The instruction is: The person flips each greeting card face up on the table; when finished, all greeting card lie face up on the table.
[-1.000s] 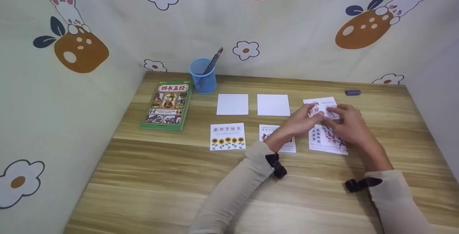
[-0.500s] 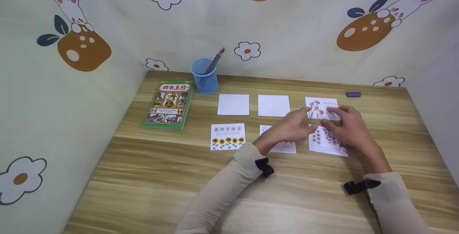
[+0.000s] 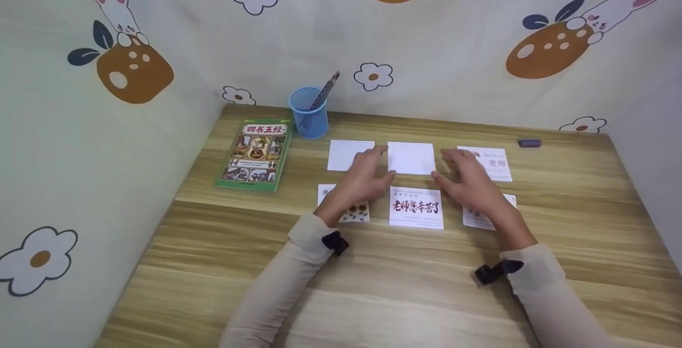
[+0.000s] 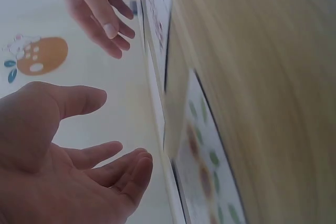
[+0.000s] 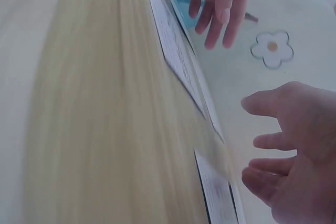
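Observation:
My left hand (image 3: pixel 365 177) and right hand (image 3: pixel 474 181) are on either side of a blank white card (image 3: pixel 410 158) in the back row. Both are empty, with fingers loosely bent and thumbs apart, as the left wrist and right wrist views also show. The left hand overlaps another blank card (image 3: pixel 341 152) and a sunflower card (image 3: pixel 360 215). Under the right hand's outline lie a card with pink print (image 3: pixel 496 166) and, partly hidden, a printed card (image 3: pixel 476 220). Between the forearms lies a card with large red-brown characters (image 3: pixel 415 208).
A green-edged book (image 3: pixel 256 153) lies at the left. Behind it stands a blue mesh pen cup (image 3: pixel 310 119) holding pens. A small dark cylinder (image 3: pixel 529 143) lies at the back right. Patterned cloth walls (image 3: pixel 319 28) border the wooden table (image 3: pixel 373 284).
Both hands have left the upper right card, which was straightened between them, and moved left to the middle back card. The lower middle card is now uncovered; the sunflower card is partly covered.

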A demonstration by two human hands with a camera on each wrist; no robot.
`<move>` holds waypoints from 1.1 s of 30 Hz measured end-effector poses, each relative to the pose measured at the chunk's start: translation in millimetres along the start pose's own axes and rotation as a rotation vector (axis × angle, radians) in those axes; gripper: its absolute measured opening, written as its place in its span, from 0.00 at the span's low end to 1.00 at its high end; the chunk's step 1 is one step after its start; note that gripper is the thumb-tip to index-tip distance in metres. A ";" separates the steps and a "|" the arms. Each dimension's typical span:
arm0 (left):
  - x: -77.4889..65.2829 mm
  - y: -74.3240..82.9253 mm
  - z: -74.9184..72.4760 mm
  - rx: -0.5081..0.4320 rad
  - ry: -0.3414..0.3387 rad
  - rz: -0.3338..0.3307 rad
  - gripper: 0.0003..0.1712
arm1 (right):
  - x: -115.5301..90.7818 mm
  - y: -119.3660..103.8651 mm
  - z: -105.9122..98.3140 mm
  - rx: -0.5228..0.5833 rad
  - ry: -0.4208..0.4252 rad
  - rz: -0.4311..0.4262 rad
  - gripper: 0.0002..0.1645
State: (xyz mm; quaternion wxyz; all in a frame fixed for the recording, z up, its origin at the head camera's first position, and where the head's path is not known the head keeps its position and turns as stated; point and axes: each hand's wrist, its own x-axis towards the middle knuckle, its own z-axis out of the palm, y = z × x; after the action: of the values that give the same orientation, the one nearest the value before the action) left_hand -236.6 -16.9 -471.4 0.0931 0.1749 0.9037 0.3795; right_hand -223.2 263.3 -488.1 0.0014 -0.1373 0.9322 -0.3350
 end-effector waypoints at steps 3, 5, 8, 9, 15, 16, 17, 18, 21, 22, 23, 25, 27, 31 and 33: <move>0.8 -5.1 -2.1 -0.002 -0.004 -0.006 0.39 | 8.2 -9.6 10.6 0.005 -0.032 0.001 0.41; 2.7 -6.4 -1.1 0.003 -0.021 -0.010 0.40 | 11.2 -13.8 15.3 0.005 -0.041 0.001 0.40; 6.3 -5.7 0.3 0.022 -0.047 -0.016 0.40 | 12.8 -16.8 18.8 0.002 -0.046 0.008 0.40; 7.5 -5.0 0.4 0.026 -0.056 -0.021 0.40 | 13.0 -17.0 19.1 0.003 -0.050 0.012 0.39; 10.3 1.3 0.9 0.050 -0.093 -0.054 0.42 | 13.0 -15.1 19.1 -0.003 -0.081 0.015 0.36; 10.3 2.1 1.5 0.055 -0.098 -0.058 0.42 | 13.0 -14.7 19.1 -0.002 -0.085 0.012 0.36; 10.1 2.7 2.4 0.055 -0.103 -0.061 0.42 | 13.1 -14.1 19.4 0.003 -0.087 0.007 0.35; 10.0 3.1 3.3 0.056 -0.109 -0.064 0.42 | 13.1 -13.3 19.7 0.006 -0.086 0.004 0.35; 10.0 3.5 5.6 0.027 -0.121 -0.061 0.42 | 13.0 -11.2 21.0 0.013 -0.081 0.003 0.34; 10.2 3.5 5.9 0.008 -0.120 -0.055 0.42 | 12.9 -10.7 21.5 0.012 -0.079 0.003 0.34; 10.4 3.3 6.1 -0.011 -0.116 -0.047 0.41 | 12.7 -10.4 21.9 0.009 -0.077 0.003 0.34; 11.4 2.7 5.9 -0.055 -0.090 -0.024 0.40 | 12.7 -10.6 22.5 -0.002 -0.074 0.000 0.35; 12.2 1.8 5.9 -0.113 -0.055 -0.002 0.38 | 12.8 -11.2 22.8 -0.009 -0.073 -0.006 0.36; 12.3 2.1 7.0 -0.253 0.019 0.041 0.33 | 12.7 -12.0 22.9 -0.010 -0.071 0.002 0.37; 11.8 3.2 8.4 -0.329 0.051 0.057 0.31 | 12.6 -12.4 23.1 -0.006 -0.068 0.005 0.37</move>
State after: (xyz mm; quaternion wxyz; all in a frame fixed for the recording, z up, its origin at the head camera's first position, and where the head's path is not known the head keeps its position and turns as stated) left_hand -244.1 -4.7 -475.4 0.0865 0.1732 0.8260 0.5293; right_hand -230.0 236.5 -497.1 0.0333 -0.1463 0.9329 -0.3275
